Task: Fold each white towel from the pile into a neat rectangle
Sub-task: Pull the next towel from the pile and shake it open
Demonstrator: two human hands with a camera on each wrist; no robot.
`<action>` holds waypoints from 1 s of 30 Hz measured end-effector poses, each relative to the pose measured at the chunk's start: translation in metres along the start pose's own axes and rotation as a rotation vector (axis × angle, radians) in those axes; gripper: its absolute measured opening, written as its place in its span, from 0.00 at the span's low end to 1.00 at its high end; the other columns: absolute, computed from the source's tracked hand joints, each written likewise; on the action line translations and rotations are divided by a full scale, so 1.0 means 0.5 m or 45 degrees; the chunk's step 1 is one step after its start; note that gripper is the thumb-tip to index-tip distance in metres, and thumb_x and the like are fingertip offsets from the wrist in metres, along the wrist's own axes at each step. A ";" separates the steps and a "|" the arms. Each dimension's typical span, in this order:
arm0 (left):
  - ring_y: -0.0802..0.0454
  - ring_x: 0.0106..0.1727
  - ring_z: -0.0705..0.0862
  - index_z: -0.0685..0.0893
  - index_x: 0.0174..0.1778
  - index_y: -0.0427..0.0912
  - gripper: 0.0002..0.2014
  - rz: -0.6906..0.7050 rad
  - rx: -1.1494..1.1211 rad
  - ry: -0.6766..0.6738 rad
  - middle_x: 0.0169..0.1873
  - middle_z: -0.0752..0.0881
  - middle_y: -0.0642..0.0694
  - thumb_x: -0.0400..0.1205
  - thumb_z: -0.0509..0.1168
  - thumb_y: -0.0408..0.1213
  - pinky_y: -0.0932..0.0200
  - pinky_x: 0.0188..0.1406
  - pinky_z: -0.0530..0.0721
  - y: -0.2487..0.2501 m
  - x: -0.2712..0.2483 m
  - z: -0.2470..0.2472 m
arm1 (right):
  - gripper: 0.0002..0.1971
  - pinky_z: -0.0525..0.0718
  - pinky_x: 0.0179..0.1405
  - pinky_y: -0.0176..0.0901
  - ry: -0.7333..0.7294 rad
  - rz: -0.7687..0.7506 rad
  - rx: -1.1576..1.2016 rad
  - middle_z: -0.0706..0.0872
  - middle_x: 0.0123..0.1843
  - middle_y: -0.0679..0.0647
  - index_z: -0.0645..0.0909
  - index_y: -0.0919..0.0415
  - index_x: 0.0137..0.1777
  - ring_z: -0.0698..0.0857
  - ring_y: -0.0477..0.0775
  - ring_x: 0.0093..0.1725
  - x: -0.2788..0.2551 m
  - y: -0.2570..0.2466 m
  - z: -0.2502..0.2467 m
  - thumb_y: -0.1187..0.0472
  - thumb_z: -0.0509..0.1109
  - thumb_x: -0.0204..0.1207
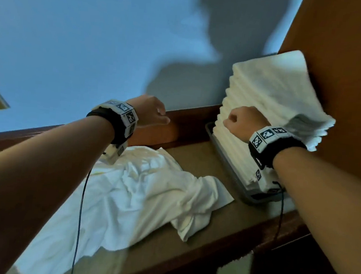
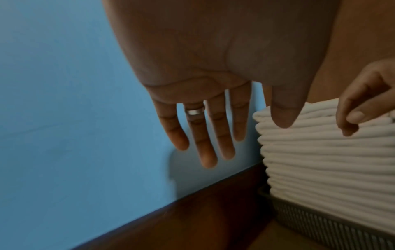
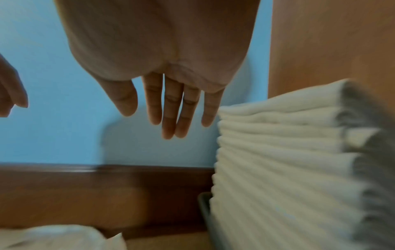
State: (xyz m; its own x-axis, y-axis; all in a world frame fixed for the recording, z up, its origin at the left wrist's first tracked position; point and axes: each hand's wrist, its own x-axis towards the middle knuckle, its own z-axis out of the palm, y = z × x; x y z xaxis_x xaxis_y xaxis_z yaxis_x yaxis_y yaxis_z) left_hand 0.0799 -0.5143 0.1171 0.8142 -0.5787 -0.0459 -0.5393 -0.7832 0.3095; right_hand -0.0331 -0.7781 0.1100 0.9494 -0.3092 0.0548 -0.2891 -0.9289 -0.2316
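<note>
A crumpled pile of white towels (image 1: 140, 194) lies on the brown table (image 1: 188, 241), and its edge shows low in the right wrist view (image 3: 59, 238). A tall stack of folded white towels (image 1: 265, 96) (image 2: 320, 160) (image 3: 278, 160) stands in a grey tray (image 1: 227, 162) at the right. My left hand (image 1: 157, 115) (image 2: 245, 142) hovers above the pile's far end, fingers straight and empty. My right hand (image 1: 232, 119) (image 3: 149, 121) hangs in front of the stack's left side, fingers relaxed, holding nothing.
A blue wall (image 1: 96, 43) rises behind the table, past a dark wooden back rail (image 1: 189, 120). A wooden panel (image 1: 343, 63) stands right of the stack. The tray's ribbed side (image 2: 320, 225) faces the left hand. The table's front edge (image 1: 220, 254) runs diagonally.
</note>
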 end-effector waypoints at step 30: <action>0.33 0.70 0.77 0.65 0.82 0.48 0.26 -0.776 0.127 -0.396 0.70 0.78 0.36 0.88 0.58 0.49 0.40 0.65 0.77 -0.683 -0.166 0.385 | 0.26 0.82 0.55 0.53 -0.708 -0.266 -0.025 0.84 0.63 0.60 0.75 0.61 0.67 0.84 0.66 0.61 0.109 -0.532 0.690 0.43 0.68 0.78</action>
State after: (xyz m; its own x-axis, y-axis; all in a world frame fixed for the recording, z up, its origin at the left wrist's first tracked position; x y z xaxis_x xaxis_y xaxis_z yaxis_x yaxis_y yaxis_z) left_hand 0.1551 -0.2426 -0.1678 0.8870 -0.0552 -0.4585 -0.0343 -0.9980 0.0539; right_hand 0.1378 -0.4776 -0.1607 0.9065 0.0294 -0.4211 -0.0860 -0.9637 -0.2526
